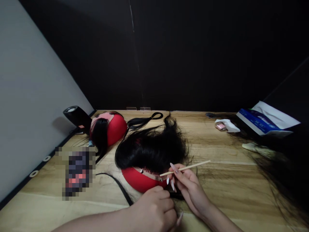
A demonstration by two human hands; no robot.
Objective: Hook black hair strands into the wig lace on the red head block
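Note:
A wig of long black hair (pixel 149 148) lies on a red dome-shaped head form (pixel 140 181) in front of me. Along the wig's near edge runs a pale lace strip (pixel 151 173) with pins in it. My right hand (pixel 189 187) pinches a thin wooden stick (pixel 196 164), whose left tip meets the lace edge. Low against the near side of the red form, my left hand (pixel 156 207) is closed, knuckles up. Its fingertips are mostly hidden, so what it grips cannot be made out. A dark strand (pixel 120 188) runs toward it from the left.
Behind to the left, a second red form (pixel 117 129) carries a partly haired cap, beside a black cylinder (pixel 78 117). A tied hair bundle (pixel 142 121) lies near the black wall. At right are a blue tissue pack (pixel 258 120), a crumpled wrapper (pixel 230 125) and loose dark hair (pixel 287 161).

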